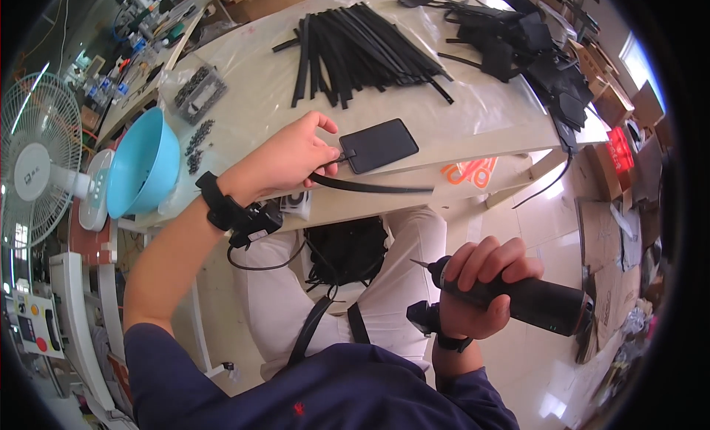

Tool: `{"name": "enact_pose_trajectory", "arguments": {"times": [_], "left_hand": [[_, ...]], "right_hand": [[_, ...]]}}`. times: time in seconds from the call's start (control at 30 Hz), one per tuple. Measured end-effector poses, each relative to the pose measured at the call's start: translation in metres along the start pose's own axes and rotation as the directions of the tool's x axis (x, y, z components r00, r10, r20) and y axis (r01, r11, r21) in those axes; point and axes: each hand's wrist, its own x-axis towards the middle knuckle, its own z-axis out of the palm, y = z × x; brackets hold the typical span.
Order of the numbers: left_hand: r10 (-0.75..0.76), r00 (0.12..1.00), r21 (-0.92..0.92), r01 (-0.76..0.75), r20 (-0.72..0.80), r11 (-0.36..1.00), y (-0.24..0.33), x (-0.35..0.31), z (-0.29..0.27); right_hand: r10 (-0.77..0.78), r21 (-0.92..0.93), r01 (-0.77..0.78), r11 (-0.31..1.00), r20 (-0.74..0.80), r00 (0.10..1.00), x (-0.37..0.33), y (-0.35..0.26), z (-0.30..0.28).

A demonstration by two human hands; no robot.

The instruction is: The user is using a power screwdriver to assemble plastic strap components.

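Note:
My left hand is at the table's front edge, its fingers closed on the end of a black strap. The strap's free end sticks out to the right, past the edge. Beside those fingers a flat black rectangular tag lies on the table, its narrow loop reaching to the fingertips. Off to the right, beyond the table, my right hand is wrapped round a black cordless electric screwdriver. Its thin pointed bit is aimed left and touches nothing.
A pile of black straps lies at the table's back. Black tags are heaped at the right. To the left are a clear box of small parts, loose dark screws, a blue bowl and a fan.

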Motion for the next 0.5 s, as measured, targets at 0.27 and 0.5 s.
{"name": "enact_pose_trajectory", "arguments": {"times": [0.27,0.5], "left_hand": [[0.114,0.990,-0.148,-0.100,0.089,0.984,-0.047,-0.016,-0.039],[0.632,0.727,0.571,-0.410,-0.267,0.712,-0.071,-0.027,-0.018]], "right_hand": [[-0.043,0.101,0.003,0.995,0.399,0.916,0.031,0.063,0.063],[0.004,-0.041,0.015,0.999,0.425,0.905,0.058,0.100,0.110]]}}
